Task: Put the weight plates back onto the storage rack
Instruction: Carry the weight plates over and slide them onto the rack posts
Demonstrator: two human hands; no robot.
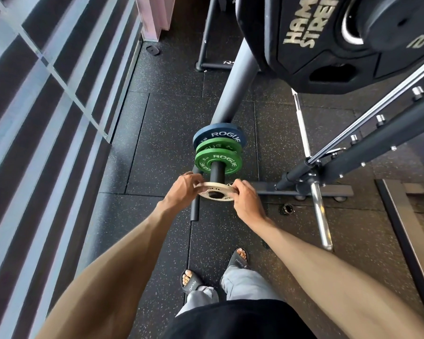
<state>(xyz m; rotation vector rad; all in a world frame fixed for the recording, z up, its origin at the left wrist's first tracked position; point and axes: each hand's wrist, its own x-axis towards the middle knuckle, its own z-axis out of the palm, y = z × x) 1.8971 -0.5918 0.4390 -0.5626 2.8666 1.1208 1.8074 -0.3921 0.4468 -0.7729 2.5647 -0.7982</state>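
Left hand (pixel 185 189) and right hand (pixel 246 201) pinch the rim of the small white plate (pixel 214 190), frame centre, hole at the black round peg (pixel 216 173) tip. Further up the peg: two green plates (pixel 218 160), blue plate (pixel 218 137). Chrome bar (pixel 322 216) right, speckled rubber floor (pixel 169 118).

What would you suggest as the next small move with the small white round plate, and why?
Probably slide the small white round plate along the black rack peg toward the green round plates: the left hand and right hand pinch its rim, and its hole appears lined up on the peg's tip.
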